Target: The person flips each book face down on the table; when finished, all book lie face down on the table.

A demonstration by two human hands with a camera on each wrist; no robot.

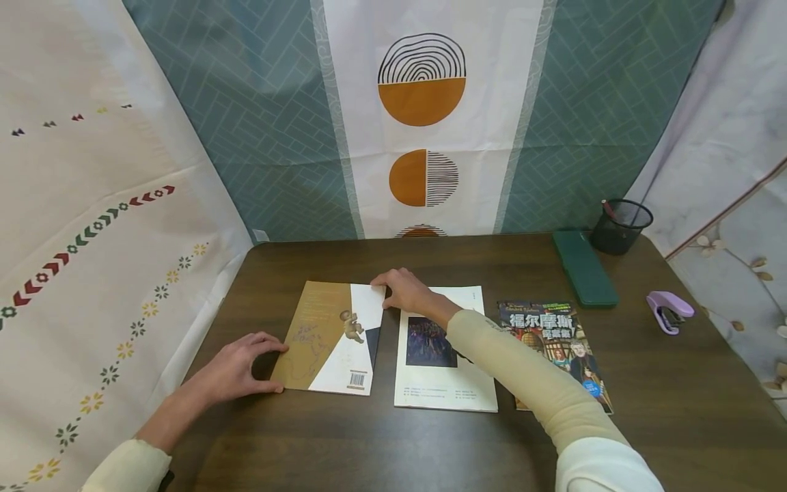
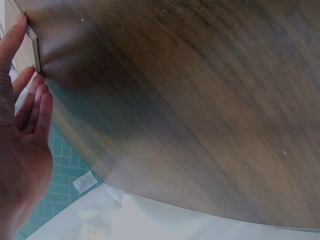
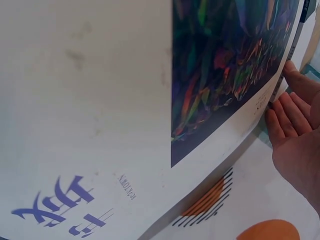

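Patterned teal-and-white cloth (image 1: 264, 102) hangs behind a dark wooden table (image 1: 295, 437) as a person's two hands meet at an ochre-and-white book (image 1: 332, 335), seen from the head camera. The book lies flat on the left part of the tabletop. At its left edge, the left hand (image 1: 236, 369) has thumb and forefinger spread wide, both tips touching the edge. Across the book, the right hand (image 1: 406, 290) reaches to the upper right corner, fingers at the top edge and thumb at the right side, a narrow gap between them; whether they pinch cannot be told. Just beside the book lies a white magazine (image 1: 439, 393), partly beneath the right forearm.

From the left wrist, fingertips meet the book's edge at the frame's upper left, beside bare wood.

From the right wrist, the magazine fills the foreground; beyond it, the right thumb and extended fingers touch the book's edge.
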